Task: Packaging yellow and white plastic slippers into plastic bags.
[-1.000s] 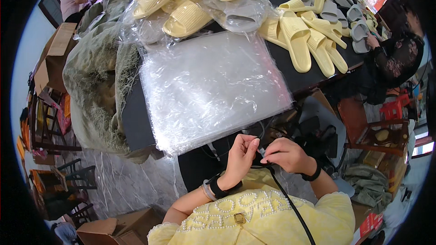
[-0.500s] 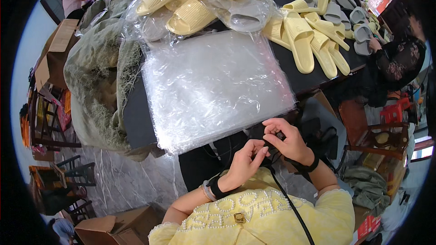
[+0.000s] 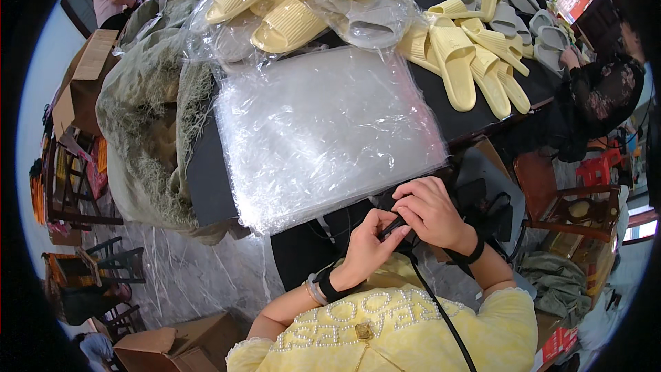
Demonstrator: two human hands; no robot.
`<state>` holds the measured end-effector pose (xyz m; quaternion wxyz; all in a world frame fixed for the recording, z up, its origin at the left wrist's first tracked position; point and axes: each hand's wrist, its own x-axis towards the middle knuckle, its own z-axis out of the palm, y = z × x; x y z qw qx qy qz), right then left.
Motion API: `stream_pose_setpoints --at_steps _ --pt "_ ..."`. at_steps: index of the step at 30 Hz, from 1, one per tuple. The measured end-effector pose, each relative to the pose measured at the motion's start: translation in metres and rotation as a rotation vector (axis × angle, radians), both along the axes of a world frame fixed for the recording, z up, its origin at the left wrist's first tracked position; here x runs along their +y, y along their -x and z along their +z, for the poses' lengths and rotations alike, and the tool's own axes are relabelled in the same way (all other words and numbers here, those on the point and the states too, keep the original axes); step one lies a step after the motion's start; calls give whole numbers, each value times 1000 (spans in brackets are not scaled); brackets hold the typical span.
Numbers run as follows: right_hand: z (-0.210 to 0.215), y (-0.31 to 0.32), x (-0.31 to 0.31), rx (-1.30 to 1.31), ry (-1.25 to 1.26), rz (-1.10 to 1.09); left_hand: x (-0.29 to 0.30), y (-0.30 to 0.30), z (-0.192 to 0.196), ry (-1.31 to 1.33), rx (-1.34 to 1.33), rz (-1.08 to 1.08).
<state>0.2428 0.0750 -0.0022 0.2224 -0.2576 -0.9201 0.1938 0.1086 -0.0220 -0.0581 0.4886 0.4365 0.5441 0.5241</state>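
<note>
Close to my body, just off the table's near edge, both hands meet around a slim black stick-like object (image 3: 391,228). My left hand (image 3: 368,251) pinches its lower end between thumb and fingers. My right hand (image 3: 435,217) is closed over the upper end with the fingers bent, hiding most of that part. A black cord (image 3: 441,310) runs down my yellow top from near the hands; whether it joins the object I cannot tell. Beyond the hands, a stack of clear plastic bags (image 3: 330,138) lies flat on the black table (image 3: 206,186), touched by neither hand.
Bagged yellow and grey slippers (image 3: 289,24) are heaped behind the bags. Loose yellow slippers (image 3: 454,62) and grey ones lie at the right, where a co-worker in black lace (image 3: 602,96) reaches in. Green cloth (image 3: 144,117) drapes the left side. A cardboard box (image 3: 182,344) stands lower left.
My right hand has turned over, its fingers now folding down across the black object. More of the object shows beside my left thumb. My left hand has hardly moved.
</note>
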Motion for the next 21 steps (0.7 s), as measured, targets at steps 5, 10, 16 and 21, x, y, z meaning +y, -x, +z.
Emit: stream_pose_setpoints --at_steps 5,10,16,21 --pt "2 -1 5 -51 -26 103 -2 0 -3 3 2 36" --pt "0 3 0 52 -17 -67 1 4 -1 52 -49 76" --pt "1 -6 0 -1 123 140 1 6 0 16 -69 78" --pt "9 -4 3 -5 222 173 2 1 -3 -81 -124 123"
